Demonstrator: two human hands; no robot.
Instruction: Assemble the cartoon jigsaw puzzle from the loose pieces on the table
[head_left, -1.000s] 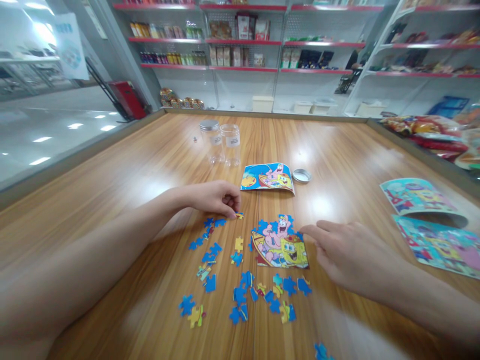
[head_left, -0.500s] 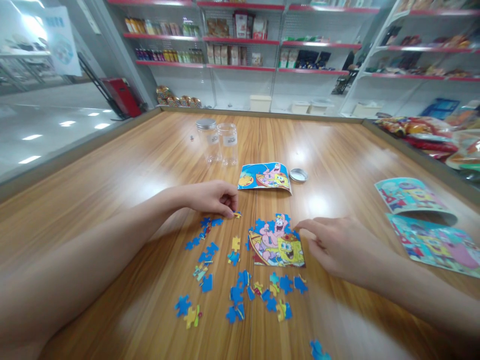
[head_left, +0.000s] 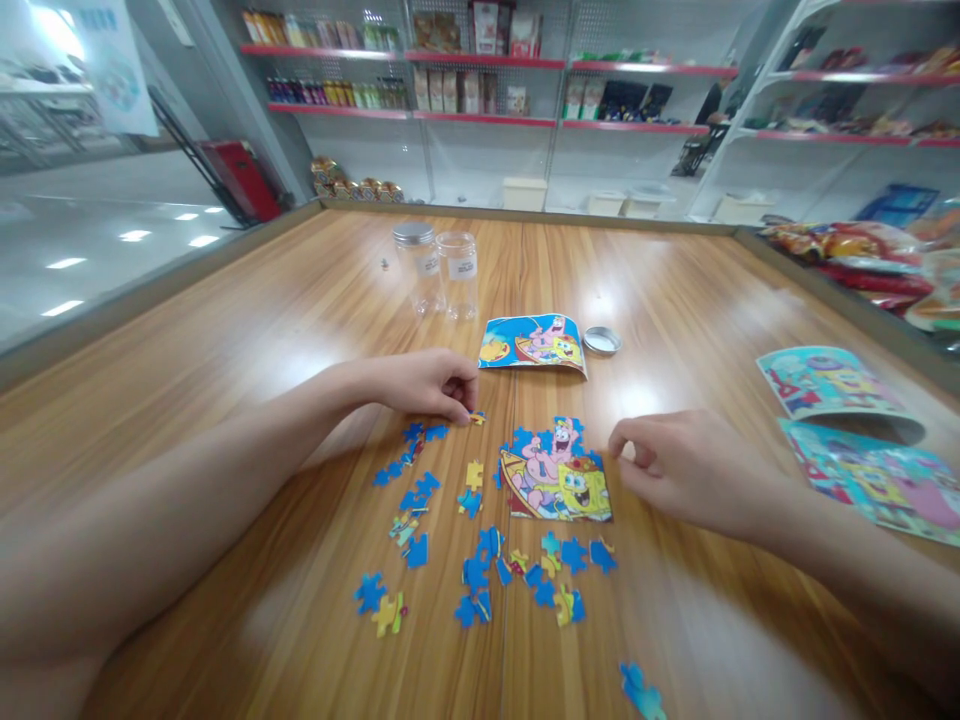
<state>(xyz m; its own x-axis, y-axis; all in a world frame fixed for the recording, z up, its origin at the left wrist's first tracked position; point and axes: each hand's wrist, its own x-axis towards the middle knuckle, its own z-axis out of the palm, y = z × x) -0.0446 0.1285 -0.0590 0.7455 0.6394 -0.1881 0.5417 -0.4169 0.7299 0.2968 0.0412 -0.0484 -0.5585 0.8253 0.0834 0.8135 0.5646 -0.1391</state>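
A partly joined jigsaw puzzle (head_left: 559, 480) with a pink starfish and a yellow sponge figure in a boat lies flat on the wooden table. Left of its top edge, my left hand (head_left: 431, 385) rests on the table, thumb and fingers pinched at a small yellow puzzle piece (head_left: 478, 417). My right hand (head_left: 671, 455) is just off the puzzle's right edge, fingers curled in and nothing visible in them. Loose blue pieces (head_left: 476, 572) and yellow pieces (head_left: 386, 615) lie scattered left of and below the joined part. Behind it stands a curled picture sheet (head_left: 532, 343) with the same scene.
Two clear jars, one lidded (head_left: 416, 268) and one uncapped (head_left: 457, 275), stand farther back. A loose metal lid (head_left: 602, 341) lies beside the picture sheet. Two more picture sheets (head_left: 877, 480) are at the right. Snack packets (head_left: 847, 260) sit beyond the table's right rim.
My right hand has drawn back slightly to the right from the puzzle's edge, and its index finger has curled in. My left hand stays at the yellow piece. The view has shifted slightly.
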